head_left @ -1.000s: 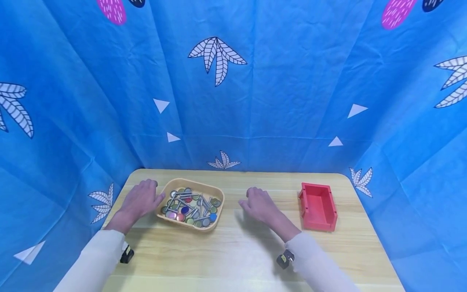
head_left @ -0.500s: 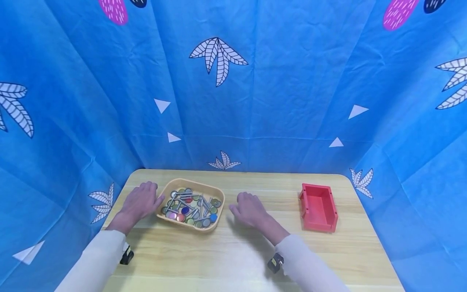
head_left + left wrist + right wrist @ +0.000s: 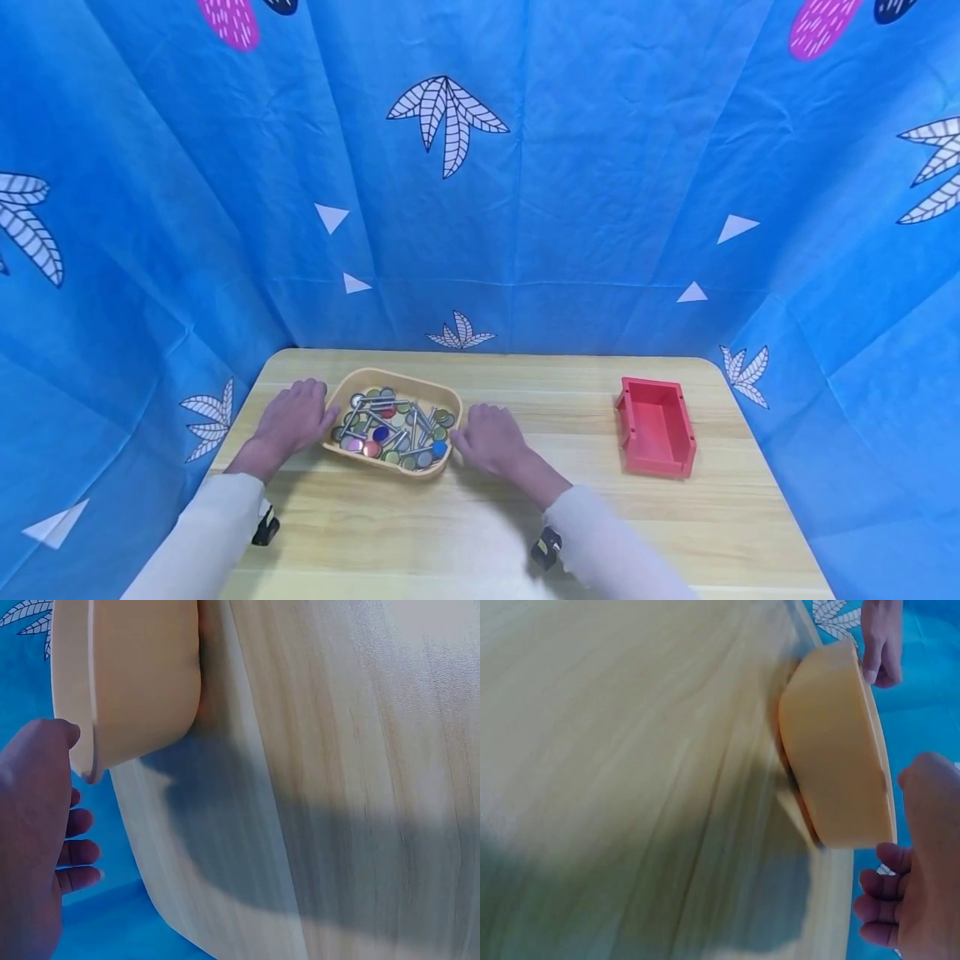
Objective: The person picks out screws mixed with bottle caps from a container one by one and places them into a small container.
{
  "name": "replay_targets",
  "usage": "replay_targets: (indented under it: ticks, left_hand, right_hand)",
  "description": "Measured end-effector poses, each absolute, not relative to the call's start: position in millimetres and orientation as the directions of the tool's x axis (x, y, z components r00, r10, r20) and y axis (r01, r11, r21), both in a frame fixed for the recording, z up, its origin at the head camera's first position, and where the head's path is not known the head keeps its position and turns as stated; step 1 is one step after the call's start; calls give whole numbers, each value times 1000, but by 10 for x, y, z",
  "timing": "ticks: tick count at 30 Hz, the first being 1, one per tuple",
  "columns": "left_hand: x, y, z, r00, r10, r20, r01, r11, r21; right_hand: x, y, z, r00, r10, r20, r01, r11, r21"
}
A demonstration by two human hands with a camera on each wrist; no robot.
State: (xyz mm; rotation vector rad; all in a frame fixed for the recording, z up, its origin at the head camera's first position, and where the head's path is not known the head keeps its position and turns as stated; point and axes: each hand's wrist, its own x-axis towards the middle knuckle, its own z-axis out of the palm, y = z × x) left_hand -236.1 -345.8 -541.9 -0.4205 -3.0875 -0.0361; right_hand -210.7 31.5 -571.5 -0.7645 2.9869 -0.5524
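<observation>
Tan tray point(image 3: 405, 374), loaded with loose discs point(image 3: 371, 448) and silver bolts point(image 3: 384, 418), sits between the hands. Left hand point(image 3: 291, 417): tray just to its right, thumb across the rim, fingers loosely bent; cannot tell whether it pinches. Right hand point(image 3: 491, 440): fingers relaxed, gripping nothing, tray just to its left; red bin point(image 3: 656, 464) well apart to its right. Step, as I judge: two-handed reach for tray. Next move calls for a right-hand grip on the rim, both sides level.

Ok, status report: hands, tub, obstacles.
Left hand at tub, grip unclear. Right hand beside its right end, holding nothing. Tub upright, bolts and discs inside. Nothing blocking hands.
</observation>
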Motion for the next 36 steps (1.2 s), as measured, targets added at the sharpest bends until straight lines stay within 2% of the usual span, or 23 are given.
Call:
replay_targets:
  ticks: [7, 16, 24, 28, 31, 36]
  left_hand:
    - [-2370, -3469, -5479, -964, 265, 11, 266, 964, 15]
    - [-2370, -3471, -5515, -966, 258, -10, 258, 966, 11]
    - [-2398, -3489, -5561, -958, 288, 11, 288, 957, 27]
    - [-2421, -3495, -5587, -950, 312, 7, 312, 950, 19]
    - [-2436, -3506, -5619, -945, 326, 1, 326, 945, 8]
    - [-2433, -3501, -5643, -940, 339, 19, 340, 941, 5]
  right_hand:
    - [-2062, 230, -5775, -887, -458, 55, -448, 828, -336]
    - [-2042, 152, -5787, -891, -441, 113, -450, 817, -361]
    - [-1996, 20, -5845, -947, -318, 56, -316, 876, -364]
    - [-1969, -44, -5820, -959, -283, 26, -277, 907, -317]
    - [-1953, -64, -5815, -957, -291, 23, -287, 925, -251]
    - [-1950, -75, -5844, -951, -305, 44, -307, 928, -210]
